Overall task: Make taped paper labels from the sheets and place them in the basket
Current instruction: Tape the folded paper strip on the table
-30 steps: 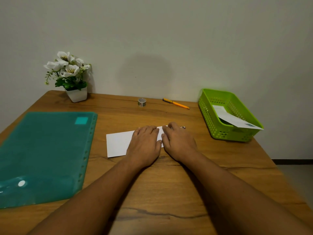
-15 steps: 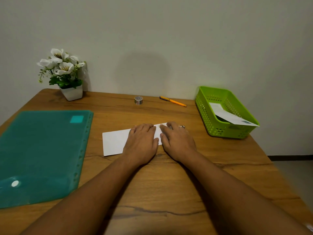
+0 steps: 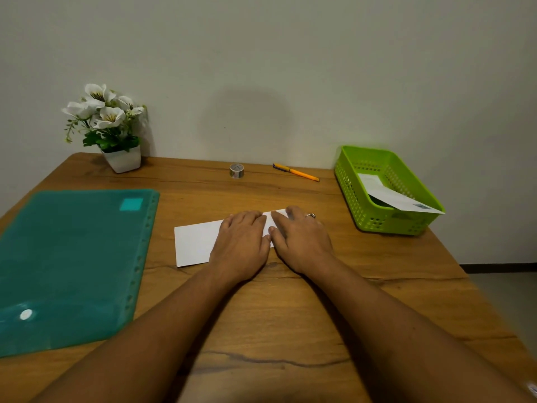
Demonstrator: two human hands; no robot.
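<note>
Pressing one sheet (image 3: 194, 244), left hand (image 3: 241, 248), right hand (image 3: 302, 242) (ringed); one basket (image 3: 386, 223), one label (image 3: 392, 198)

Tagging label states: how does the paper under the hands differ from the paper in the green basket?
The table paper lies flat on the table; the basket paper leans tilted, one end poking over the rim of the green basket. The left hand and right hand press the table paper; nothing touches the basket paper. The basket paper shows a small bluish patch near its end; the table paper's visible part shows none. Both are white.
</note>
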